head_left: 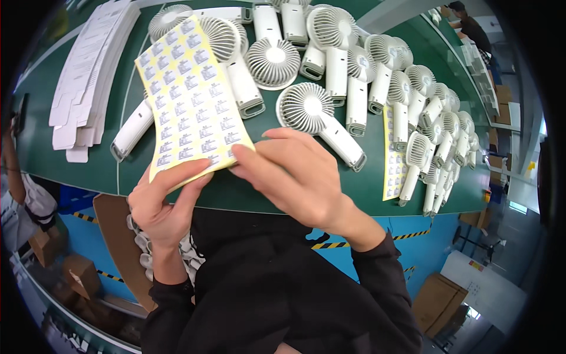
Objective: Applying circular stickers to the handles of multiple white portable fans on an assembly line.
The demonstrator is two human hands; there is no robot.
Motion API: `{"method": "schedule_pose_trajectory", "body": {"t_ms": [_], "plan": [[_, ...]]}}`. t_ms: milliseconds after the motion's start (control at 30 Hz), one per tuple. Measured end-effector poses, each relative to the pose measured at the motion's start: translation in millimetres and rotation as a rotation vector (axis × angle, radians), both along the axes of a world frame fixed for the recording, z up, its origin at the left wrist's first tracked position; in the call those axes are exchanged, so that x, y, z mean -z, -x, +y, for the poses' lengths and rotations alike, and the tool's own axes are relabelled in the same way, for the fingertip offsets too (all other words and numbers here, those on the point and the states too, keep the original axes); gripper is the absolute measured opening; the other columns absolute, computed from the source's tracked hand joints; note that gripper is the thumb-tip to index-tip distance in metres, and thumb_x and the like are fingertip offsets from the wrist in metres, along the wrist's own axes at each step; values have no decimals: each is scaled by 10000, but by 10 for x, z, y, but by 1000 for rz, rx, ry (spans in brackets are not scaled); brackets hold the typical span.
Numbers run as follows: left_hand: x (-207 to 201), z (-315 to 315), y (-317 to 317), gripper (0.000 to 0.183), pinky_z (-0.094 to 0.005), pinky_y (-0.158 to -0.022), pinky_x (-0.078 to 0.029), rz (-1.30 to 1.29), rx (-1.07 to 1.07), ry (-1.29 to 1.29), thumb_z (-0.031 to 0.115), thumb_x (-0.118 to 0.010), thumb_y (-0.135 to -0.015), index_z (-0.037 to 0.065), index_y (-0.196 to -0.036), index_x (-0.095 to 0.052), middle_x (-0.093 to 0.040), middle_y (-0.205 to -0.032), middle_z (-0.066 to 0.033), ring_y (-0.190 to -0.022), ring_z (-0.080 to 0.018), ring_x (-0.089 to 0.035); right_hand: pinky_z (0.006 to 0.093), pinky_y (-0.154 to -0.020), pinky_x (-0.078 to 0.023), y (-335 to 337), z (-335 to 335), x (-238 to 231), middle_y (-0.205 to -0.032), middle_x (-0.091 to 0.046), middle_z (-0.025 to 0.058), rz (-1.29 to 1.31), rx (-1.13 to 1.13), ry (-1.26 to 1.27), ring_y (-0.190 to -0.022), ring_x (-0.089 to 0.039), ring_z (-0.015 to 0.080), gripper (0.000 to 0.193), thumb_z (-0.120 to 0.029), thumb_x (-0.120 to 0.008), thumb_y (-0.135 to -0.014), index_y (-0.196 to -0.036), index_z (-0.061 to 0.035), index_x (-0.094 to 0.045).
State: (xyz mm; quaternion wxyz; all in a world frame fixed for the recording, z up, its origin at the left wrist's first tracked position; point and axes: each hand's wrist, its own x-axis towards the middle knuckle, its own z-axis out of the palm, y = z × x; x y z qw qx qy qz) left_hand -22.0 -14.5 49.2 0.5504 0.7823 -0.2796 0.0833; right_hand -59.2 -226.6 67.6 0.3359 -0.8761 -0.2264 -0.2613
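A yellow sheet of small silver-white labels (190,97) is held up in front of me, its near edge bent between my hands. My left hand (165,200) pinches the lower left part of that edge between thumb and fingers. At the lower right corner, my right hand (300,174) has its thumb and fingertips closed on the sheet, touching the last labels. Just beyond the right hand lies a white handheld fan (309,109), round head left, handle slanting right. Another fan's handle (132,130) sticks out from behind the sheet's left side.
Many white handheld fans (333,29) crowd the far and right parts of the green table (247,189). A second label sheet (394,171) lies at the right. Flat white cartons (88,76) are stacked at left. Below the edge stands an open cardboard box (115,230). Other people (471,26) are nearby.
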Motion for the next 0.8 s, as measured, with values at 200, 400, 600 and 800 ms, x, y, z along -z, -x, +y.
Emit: {"method": "schedule_pose_trajectory", "body": {"t_ms": [200, 400, 600, 800], "plan": [[62, -138, 79, 251, -283, -848, -511, 106, -271, 159, -83, -689, -822, -59, -1071, -679, -719, -987, -147, -895, -189, -683, 339, -736, -519, 136, -95, 58, -948, -599, 80, -296, 145, 144, -807, -611, 211, 374, 8, -776, -658, -1025, -47, -728], [140, -245, -27, 771, -359, -1032, -416, -8, -244, 305, 0, -691, -821, -51, -1463, -268, -369, -1484, -189, -1273, -283, -488, 390, -823, -497, 226, -646, 267, -1121, -597, 198, 161, 476, -37, -970, -607, 332, 726, 36, -772, -731, -1373, -28, -440], [132, -571, -143, 863, -387, -1133, -265, -63, -210, -123, 88, -751, -821, -11, -1496, -223, -294, -1539, -162, -1390, -295, -342, 401, -816, -487, 591, -421, 396, -1124, -601, 197, 318, 436, 157, -946, -600, 340, 771, -7, -785, -734, -1399, -11, -396], [336, -773, -219, 933, -465, -1081, -253, -142, -103, -233, 200, -806, -756, 39, -1494, -257, -425, -1453, -155, -1265, -358, -462, 367, -802, -423, 795, -9, 381, -1072, -635, 124, 324, 503, 136, -884, -602, 274, 776, -69, -831, -687, -1354, 9, -442]]}}
